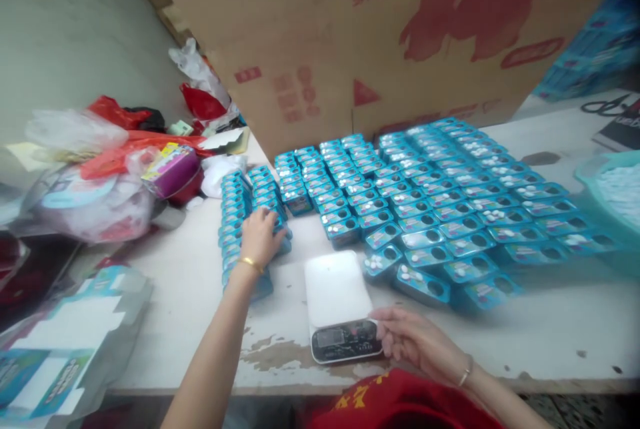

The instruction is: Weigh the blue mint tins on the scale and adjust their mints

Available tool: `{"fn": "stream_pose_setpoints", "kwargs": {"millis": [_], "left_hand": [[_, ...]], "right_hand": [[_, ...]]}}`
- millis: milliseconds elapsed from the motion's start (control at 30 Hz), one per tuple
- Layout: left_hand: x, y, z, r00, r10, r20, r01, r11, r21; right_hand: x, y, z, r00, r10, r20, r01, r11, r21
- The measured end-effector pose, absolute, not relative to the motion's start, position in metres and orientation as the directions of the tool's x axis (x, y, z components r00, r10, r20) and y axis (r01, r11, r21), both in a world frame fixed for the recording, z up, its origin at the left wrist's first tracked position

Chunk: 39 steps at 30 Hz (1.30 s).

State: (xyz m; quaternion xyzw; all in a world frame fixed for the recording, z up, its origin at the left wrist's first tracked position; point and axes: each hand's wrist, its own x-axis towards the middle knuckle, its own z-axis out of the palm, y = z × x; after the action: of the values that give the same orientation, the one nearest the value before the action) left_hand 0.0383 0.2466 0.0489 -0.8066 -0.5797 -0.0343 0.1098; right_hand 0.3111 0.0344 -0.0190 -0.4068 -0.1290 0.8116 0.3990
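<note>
**White worktop with rows of blue boxes, a scale and two hands**

A worn white worktop [550,322] runs across the view, and a large brown cardboard carton [310,49] with red print stands at the back. In front of the carton, open blue boxes [440,209] holding small white pieces lie in many tight rows across the middle and right.

At the left end of these rows stands a close-packed column of boxes [234,202]. The left hand [260,237], with a gold bracelet [250,262] at the wrist, lies palm down on this column, fingers bent over the boxes. Whether it grips one cannot be told.

A small white scale [334,289] with a dark display panel sits near the front edge, just beside the nearest boxes. The right hand [415,342] is open, its fingertips touching the scale's front right corner.

Crumpled plastic bags [95,202] pile up at the left, and a teal basket [613,195] sits at the far right.
</note>
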Motion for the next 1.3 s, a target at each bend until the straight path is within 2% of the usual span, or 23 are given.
{"fn": "stream_pose_setpoints", "kwargs": {"millis": [67, 233, 367, 467, 567, 700, 800, 933, 1033, 1133, 1233, 1300], "left_hand": [[0.055, 0.27, 0.048, 0.371, 0.907, 0.198, 0.926, -0.344, -0.158], [0.096, 0.33, 0.03, 0.42, 0.899, 0.127, 0.898, -0.391, -0.2], [0.106, 0.337, 0.03, 0.45, 0.887, 0.102, 0.878, -0.418, -0.234], [0.102, 0.309, 0.051, 0.483, 0.87, 0.093, 0.858, -0.45, -0.249], [0.098, 0.263, 0.081, 0.532, 0.845, 0.054, 0.827, -0.504, -0.249], [0.104, 0.196, 0.108, 0.626, 0.773, -0.103, 0.742, -0.631, -0.227], [0.114, 0.16, 0.104, 0.673, 0.705, -0.224, 0.684, -0.709, -0.172], [0.128, 0.144, 0.086, 0.704, 0.663, -0.253, 0.647, -0.746, -0.157], [0.129, 0.143, 0.081, 0.737, 0.654, -0.17, 0.649, -0.755, -0.09], [0.117, 0.14, 0.085, 0.733, 0.677, 0.063, 0.673, -0.736, 0.072], [0.091, 0.129, 0.084, 0.538, 0.79, 0.293, 0.748, -0.608, 0.267], [0.07, 0.117, 0.073, 0.38, 0.861, 0.338, 0.784, -0.493, 0.377]], "right_hand": [[0.313, 0.031, -0.028, -0.361, 0.754, -0.549, -0.558, -0.646, -0.521], [0.317, 0.021, -0.047, -0.363, 0.776, -0.516, -0.602, -0.618, -0.505], [0.327, 0.015, -0.051, -0.332, 0.775, -0.538, -0.58, -0.617, -0.532], [0.334, 0.015, -0.042, -0.332, 0.761, -0.558, -0.523, -0.64, -0.562], [0.335, 0.018, -0.03, -0.346, 0.75, -0.563, -0.396, -0.661, -0.637], [0.328, 0.022, -0.02, -0.382, 0.735, -0.559, -0.228, -0.662, -0.714], [0.325, 0.021, -0.019, -0.372, 0.741, -0.559, -0.224, -0.656, -0.721], [0.327, 0.016, -0.021, -0.364, 0.745, -0.558, -0.271, -0.658, -0.702], [0.332, 0.012, -0.022, -0.363, 0.747, -0.556, -0.347, -0.663, -0.664], [0.336, 0.009, -0.023, -0.351, 0.741, -0.572, -0.389, -0.671, -0.631], [0.338, 0.007, -0.021, -0.317, 0.729, -0.606, -0.325, -0.684, -0.653], [0.339, 0.008, -0.018, -0.296, 0.721, -0.626, -0.248, -0.691, -0.679]]}}
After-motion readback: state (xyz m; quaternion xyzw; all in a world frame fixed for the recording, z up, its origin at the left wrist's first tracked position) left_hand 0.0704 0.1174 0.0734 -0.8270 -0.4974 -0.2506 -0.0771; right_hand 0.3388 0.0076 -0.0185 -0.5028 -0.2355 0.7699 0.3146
